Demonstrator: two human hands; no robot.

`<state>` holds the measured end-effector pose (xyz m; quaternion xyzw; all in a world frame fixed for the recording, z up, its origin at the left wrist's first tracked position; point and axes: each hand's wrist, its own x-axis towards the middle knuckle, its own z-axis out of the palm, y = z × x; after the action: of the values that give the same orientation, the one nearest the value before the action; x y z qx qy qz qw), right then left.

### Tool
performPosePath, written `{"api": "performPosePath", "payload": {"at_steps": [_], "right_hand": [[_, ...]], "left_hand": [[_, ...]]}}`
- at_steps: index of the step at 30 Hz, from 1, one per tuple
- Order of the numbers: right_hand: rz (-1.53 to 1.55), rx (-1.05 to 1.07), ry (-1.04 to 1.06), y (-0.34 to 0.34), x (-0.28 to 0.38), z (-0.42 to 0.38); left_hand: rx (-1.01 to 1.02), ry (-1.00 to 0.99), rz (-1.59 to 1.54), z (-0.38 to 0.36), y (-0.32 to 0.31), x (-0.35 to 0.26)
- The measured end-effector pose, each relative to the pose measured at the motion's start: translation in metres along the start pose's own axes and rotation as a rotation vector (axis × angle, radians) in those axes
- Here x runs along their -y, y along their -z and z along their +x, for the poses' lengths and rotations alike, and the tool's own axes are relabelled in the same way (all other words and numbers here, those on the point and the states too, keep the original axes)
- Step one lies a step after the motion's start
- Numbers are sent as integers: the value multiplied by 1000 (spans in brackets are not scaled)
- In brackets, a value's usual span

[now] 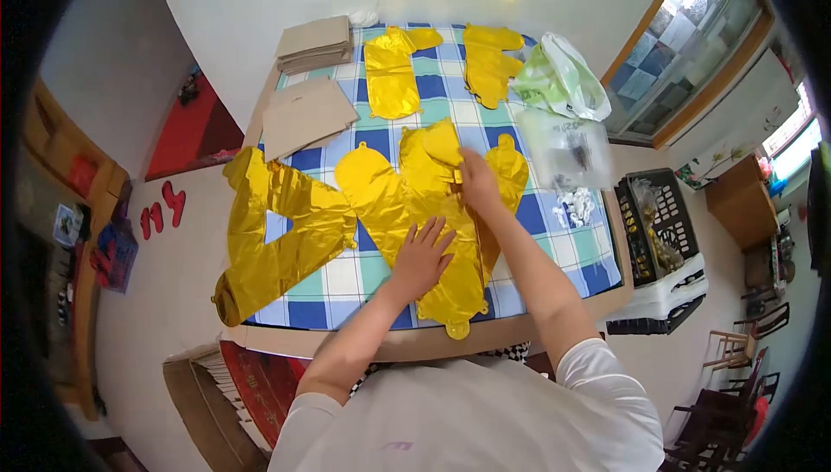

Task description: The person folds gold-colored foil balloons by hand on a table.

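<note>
Under both hands lies a flat, deflated gold foil balloon [454, 286], its top part folded over into a flap. My left hand [420, 256] rests on its lower left side, fingers spread. At the balloon's upper right, my right hand [478, 181] is closed on the edge of the folded foil; its fingertips are partly hidden. A second gold foil balloon [368, 176] with a rounded top lies to the left, partly covered. Further left is a large gold foil balloon [260, 256] with an opening in it. More gold foil [508, 165] shows beyond my right hand.
Two folded gold balloons [392, 78] lie at the back of the checked tablecloth [346, 286]. Cardboard sheets [307, 113] are stacked at the left. A green-white plastic bag [563, 78], a clear bag [567, 152] and small white pieces [576, 206] sit at the right. Black crates [658, 225] stand beside the table.
</note>
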<state>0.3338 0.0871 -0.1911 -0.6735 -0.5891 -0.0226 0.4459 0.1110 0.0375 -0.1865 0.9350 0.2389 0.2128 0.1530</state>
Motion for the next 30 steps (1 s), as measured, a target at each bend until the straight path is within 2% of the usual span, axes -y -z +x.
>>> {"api": "performPosePath", "payload": {"at_steps": [2,4,7,13,21,24,27,28,30], "right_hand": [[34,-71,-230,38,13,7],[-147,-101,-439,71,2,-4],[-435,122,-704,100,-7,-33],[-431,107,-674,91,-17,-51],[-397,42,-673,90,-21,-46],[-222,51,-607,91,-16,-40],[188,193,-397,85,8,-28],[566,315,-494,91,38,-18],[526,25,-408,76,32,-14]], "left_hand": [[0,5,-2,0,-1,1],[3,15,-5,0,-1,2],[19,40,1,0,-1,0],[-7,-4,12,-1,-1,2],[57,14,11,0,1,3],[71,19,3,-1,1,2],[57,16,-5,0,0,3],[53,13,-5,0,0,3],[40,3,-2,-1,-4,5]]}}
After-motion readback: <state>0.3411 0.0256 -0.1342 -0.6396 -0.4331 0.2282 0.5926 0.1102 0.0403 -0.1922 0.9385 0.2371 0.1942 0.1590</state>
